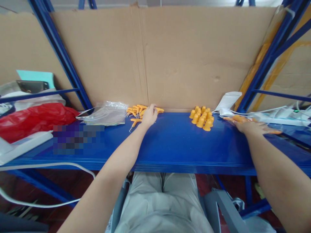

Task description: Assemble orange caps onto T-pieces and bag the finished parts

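My left hand (pixel 150 116) is at the back of the blue table, its fingers curled around a corkscrew with an orange handle (pixel 159 110). Just left of that hand lies a loose pile of orange-handled corkscrews (pixel 132 111) with metal spirals. One corkscrew (pixel 136 121) sits in front of the pile. Over at the right, my right hand (pixel 254 127) rests with fingers spread on clear plastic packaging holding orange pieces (pixel 240 118); its fingertips are hard to make out. Between the hands stands a cluster of small orange cup-shaped pieces (pixel 201 117).
Clear plastic bags (pixel 107 114) lie left of the corkscrews. A red plastic bag (pixel 39 119) and a white box-like item (pixel 26 145) are at far left. Cardboard (pixel 182 58) walls the back between blue posts. A white power strip (pixel 279 119) with cables sits at right.
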Demonstrator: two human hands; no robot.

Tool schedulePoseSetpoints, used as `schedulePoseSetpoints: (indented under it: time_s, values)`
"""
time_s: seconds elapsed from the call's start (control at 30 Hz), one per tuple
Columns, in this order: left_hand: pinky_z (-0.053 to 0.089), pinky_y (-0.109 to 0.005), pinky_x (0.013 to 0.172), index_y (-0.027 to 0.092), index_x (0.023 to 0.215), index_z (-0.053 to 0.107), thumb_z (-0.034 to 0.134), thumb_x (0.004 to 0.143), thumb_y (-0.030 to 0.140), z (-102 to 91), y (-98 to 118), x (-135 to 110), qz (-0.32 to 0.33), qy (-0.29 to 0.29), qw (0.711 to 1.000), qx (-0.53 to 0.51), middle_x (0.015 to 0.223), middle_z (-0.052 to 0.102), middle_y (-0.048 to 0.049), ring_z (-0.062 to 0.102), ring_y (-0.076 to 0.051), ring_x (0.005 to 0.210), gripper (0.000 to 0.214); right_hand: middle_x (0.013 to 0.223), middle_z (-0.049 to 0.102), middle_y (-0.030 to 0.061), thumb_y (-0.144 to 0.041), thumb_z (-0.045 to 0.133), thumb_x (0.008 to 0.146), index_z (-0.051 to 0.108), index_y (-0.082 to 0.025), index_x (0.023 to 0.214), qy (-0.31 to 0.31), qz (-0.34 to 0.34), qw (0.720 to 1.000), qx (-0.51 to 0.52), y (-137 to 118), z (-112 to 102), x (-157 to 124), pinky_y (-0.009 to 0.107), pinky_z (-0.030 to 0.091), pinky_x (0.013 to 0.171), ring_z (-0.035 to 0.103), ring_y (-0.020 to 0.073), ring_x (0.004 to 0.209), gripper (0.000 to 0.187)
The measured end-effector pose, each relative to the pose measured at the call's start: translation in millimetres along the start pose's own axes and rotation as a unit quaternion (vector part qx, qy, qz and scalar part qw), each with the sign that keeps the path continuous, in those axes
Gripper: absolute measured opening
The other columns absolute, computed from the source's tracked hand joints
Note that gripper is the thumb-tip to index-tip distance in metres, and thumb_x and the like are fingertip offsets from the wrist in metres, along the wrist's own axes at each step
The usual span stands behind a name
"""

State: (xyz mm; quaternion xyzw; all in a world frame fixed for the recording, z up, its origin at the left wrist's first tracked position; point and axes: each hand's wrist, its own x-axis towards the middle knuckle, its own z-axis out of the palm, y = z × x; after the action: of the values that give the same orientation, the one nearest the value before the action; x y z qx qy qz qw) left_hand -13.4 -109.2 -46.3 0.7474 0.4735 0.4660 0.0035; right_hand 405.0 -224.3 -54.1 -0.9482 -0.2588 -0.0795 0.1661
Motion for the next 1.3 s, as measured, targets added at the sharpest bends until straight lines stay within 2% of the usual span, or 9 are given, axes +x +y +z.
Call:
schedulePoseSetpoints:
  time_s: [0.13,0.23,0.37,0.53,0.67,0.87,1.03,1.13,1.3]
  values:
    - [0.049,-0.038,0.096,0.020,0.107,0.059,0.041,0.092,0.017,0.0,-0.4,0.4,0.008,-0.009,1.000,0.010,0.105,0.071,-0.0104,0.066,-0.024,0.104,0.024,0.159,0.008,0.0371,-0.064,0.043,0.090,0.014,0.005,0.156,-0.053,0.061,0.994,0.073,-12.0,-13.5,-13.4,0.055,0.018,0.114,0.009,0.0375,0.152,0.100]
    - [0.050,-0.037,0.096,0.019,0.108,0.059,0.042,0.091,0.017,0.8,-1.8,1.3,0.013,-0.018,1.000,0.021,0.105,0.072,-0.0104,0.066,-0.024,0.104,0.024,0.159,0.008,0.0365,-0.059,0.044,0.091,0.016,0.004,0.156,-0.050,0.050,0.994,0.083,-11.2,-16.1,-15.1,0.054,0.017,0.114,0.010,0.0374,0.152,0.095]
    - [0.050,-0.036,0.096,0.019,0.107,0.061,0.044,0.089,0.015,3.8,-2.6,1.4,0.017,-0.048,0.998,0.046,0.104,0.072,-0.0093,0.066,-0.022,0.105,0.025,0.156,0.014,0.0411,-0.071,0.048,0.084,0.019,0.002,0.156,-0.023,0.035,0.994,0.101,-8.2,-13.3,-14.5,0.057,0.019,0.112,0.014,0.0422,0.150,0.107]
    - [0.044,-0.044,0.107,0.016,0.115,0.065,0.047,0.082,0.008,2.1,0.9,-4.0,-0.009,-0.150,0.976,0.160,0.125,0.067,-0.0147,0.059,-0.028,0.123,0.038,0.158,0.013,0.0383,-0.068,0.044,0.087,0.020,0.005,0.155,-0.012,0.045,0.994,0.103,-9.4,-6.9,-12.2,0.052,0.017,0.115,0.014,0.0397,0.150,0.102]
    - [0.028,-0.059,0.117,0.016,0.142,0.049,0.049,0.083,0.014,-3.9,0.3,-8.5,-0.087,-0.224,0.937,0.254,0.152,0.045,-0.0171,0.037,-0.033,0.144,0.059,0.159,0.013,0.0347,-0.069,0.043,0.087,0.024,0.003,0.155,-0.004,0.049,0.993,0.105,-9.7,-3.8,-10.7,0.056,0.008,0.117,0.013,0.0426,0.150,0.101]
    - [0.021,-0.062,0.118,0.019,0.151,0.038,0.036,0.091,0.017,-5.0,-12.2,-5.7,-0.118,-0.335,0.894,0.274,0.163,0.028,-0.0105,0.029,-0.030,0.149,0.061,0.158,0.016,0.0358,-0.062,0.050,0.087,0.025,0.005,0.154,-0.007,0.048,0.991,0.124,-7.8,-8.0,-11.1,0.058,0.011,0.117,0.016,0.0429,0.149,0.098]
    - [0.024,-0.065,0.116,0.020,0.145,0.048,0.034,0.095,0.021,-3.2,-18.1,-4.1,-0.107,-0.312,0.911,0.247,0.158,0.038,-0.0124,0.036,-0.032,0.145,0.052,0.154,0.030,0.0354,-0.052,0.044,0.091,0.039,0.006,0.147,0.032,0.005,0.992,0.121,-7.8,-11.9,-6.2,0.065,0.016,0.113,0.019,0.0450,0.147,0.081]
    - [0.031,-0.064,0.113,0.018,0.137,0.055,0.038,0.095,0.022,-3.3,-20.0,-4.3,-0.104,-0.284,0.925,0.230,0.153,0.045,-0.0147,0.042,-0.034,0.141,0.046,0.144,0.045,0.0356,-0.042,0.041,0.092,0.052,0.005,0.138,0.074,-0.053,0.989,0.117,-10.6,-13.5,-3.4,0.064,0.026,0.109,0.034,0.0439,0.140,0.066]
    - [0.046,-0.041,0.105,0.020,0.118,0.066,0.047,0.093,0.024,-3.3,-25.4,-3.3,-0.085,-0.249,0.932,0.249,0.128,0.067,-0.0126,0.061,-0.027,0.122,0.031,0.132,0.054,0.0340,-0.038,0.040,0.092,0.060,0.003,0.127,0.111,-0.140,0.980,0.089,-14.9,-15.0,-0.3,0.058,0.037,0.104,0.050,0.0419,0.127,0.058]
